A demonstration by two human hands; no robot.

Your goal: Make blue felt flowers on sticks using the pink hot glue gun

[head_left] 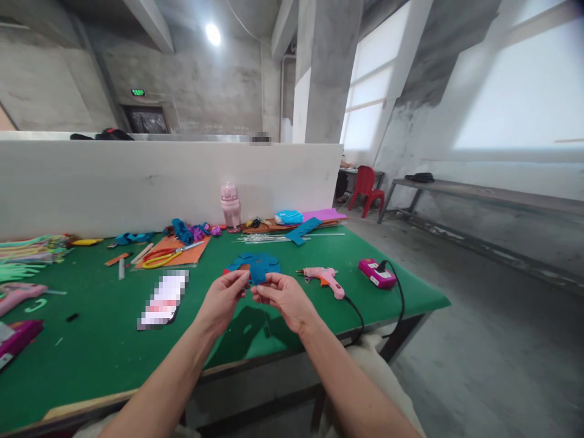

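Observation:
Between my hands, just above the table's front part, is a small flat blue felt-like piece (pixel 258 272). My left hand (pixel 227 296) pinches its left edge between thumb and fingers. On the other side, the fingertips of my right hand (pixel 288 297) are closed on its right edge. Several similar blue pieces (pixel 270 260) lie on the table right behind it, partly hidden by my hands. To the right of my right hand rests a pink glue gun (pixel 322 277), its nozzle pointing left.
A magenta power box (pixel 376 273) with a black cable sits near the right edge of the green table (pixel 114 365). Left are a phone (pixel 163 299), scissors (pixel 166 258) and a second pink glue gun (pixel 20 296). A pink bottle (pixel 230 207) stands by the white partition (pixel 173 182).

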